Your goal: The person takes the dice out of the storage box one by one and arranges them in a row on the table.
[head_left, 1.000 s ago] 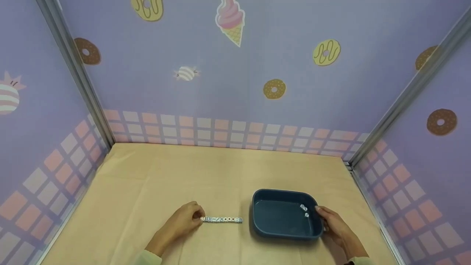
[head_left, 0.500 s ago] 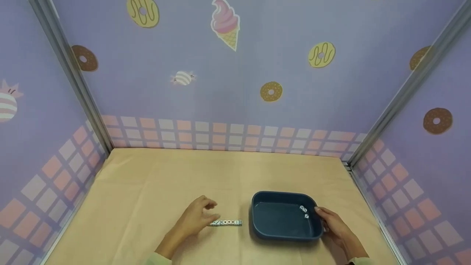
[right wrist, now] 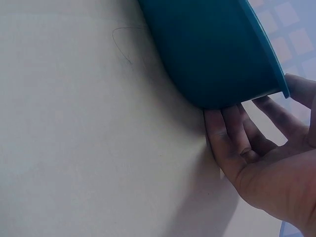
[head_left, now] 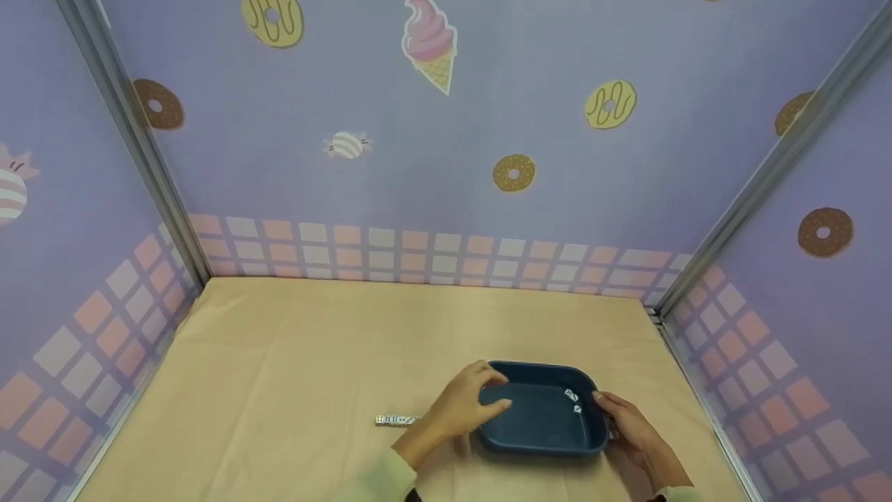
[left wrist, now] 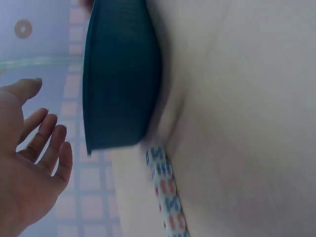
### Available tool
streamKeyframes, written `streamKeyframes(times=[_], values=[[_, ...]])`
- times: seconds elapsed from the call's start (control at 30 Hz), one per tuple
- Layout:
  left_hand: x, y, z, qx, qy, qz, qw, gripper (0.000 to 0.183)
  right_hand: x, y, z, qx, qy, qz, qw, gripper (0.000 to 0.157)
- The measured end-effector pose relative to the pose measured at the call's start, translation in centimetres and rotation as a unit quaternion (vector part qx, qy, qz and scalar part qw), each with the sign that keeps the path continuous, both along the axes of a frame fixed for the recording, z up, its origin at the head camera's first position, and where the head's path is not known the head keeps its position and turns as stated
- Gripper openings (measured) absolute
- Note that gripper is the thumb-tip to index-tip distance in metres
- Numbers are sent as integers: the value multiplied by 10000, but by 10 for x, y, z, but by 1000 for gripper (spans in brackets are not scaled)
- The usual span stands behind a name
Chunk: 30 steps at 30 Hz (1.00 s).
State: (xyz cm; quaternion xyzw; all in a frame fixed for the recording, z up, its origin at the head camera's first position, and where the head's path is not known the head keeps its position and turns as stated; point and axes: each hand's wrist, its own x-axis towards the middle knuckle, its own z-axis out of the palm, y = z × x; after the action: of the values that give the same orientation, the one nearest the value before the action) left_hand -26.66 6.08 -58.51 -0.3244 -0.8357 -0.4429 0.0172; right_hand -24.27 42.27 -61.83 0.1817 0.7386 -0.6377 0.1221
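A dark blue rectangular dish [head_left: 533,422] stands on the table in the head view, with a few small patterned dice [head_left: 571,395] near its right end. My right hand [head_left: 634,427] holds the dish's right end, thumb at the rim and fingers against the outer wall in the right wrist view. My left hand [head_left: 460,406] hovers at the dish's left rim, fingers spread and nothing visible between them. Behind its wrist lies a straight row of dice [head_left: 396,420], partly hidden by the forearm. The left wrist view shows this row of dice [left wrist: 168,190] running toward the dish.
A beige cloth [head_left: 293,362] covers the table. Purple walls [head_left: 446,181] with sweets and tile patterns enclose it at the back and both sides, joined by metal corner posts [head_left: 139,139].
My left hand has left the left end of the dice row, its fingers have spread, and it has moved right to the dish. My right hand stays on the dish.
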Motion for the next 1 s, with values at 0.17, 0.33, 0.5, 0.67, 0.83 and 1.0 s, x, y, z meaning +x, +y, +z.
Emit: streamKeyframes(times=[0.17, 0.33, 0.5, 0.67, 0.83, 1.0], values=[[3, 42, -8, -178, -5, 52, 9998, 37, 2, 0, 2, 52, 10, 121, 9999, 57], [2, 78, -13, -310, -35, 178, 9994, 41, 5, 1, 6, 100, -44, 114, 9999, 56], [-1, 107, -18, -220, -398, 245, 9987, 40, 4, 5, 11, 3, -179, 221, 9996, 54], [-5, 127, -28, -314, -573, 301, 9974, 37, 5, 10, 12, -506, -178, 422, 9977, 44], [-10, 142, -38, -620, -585, 361, 9957, 36, 4, 14, 12, -825, -185, 777, 9934, 52], [-16, 155, -42, -913, -452, 264, 9944, 36, 3, 14, 12, -793, -197, 769, 9937, 55]])
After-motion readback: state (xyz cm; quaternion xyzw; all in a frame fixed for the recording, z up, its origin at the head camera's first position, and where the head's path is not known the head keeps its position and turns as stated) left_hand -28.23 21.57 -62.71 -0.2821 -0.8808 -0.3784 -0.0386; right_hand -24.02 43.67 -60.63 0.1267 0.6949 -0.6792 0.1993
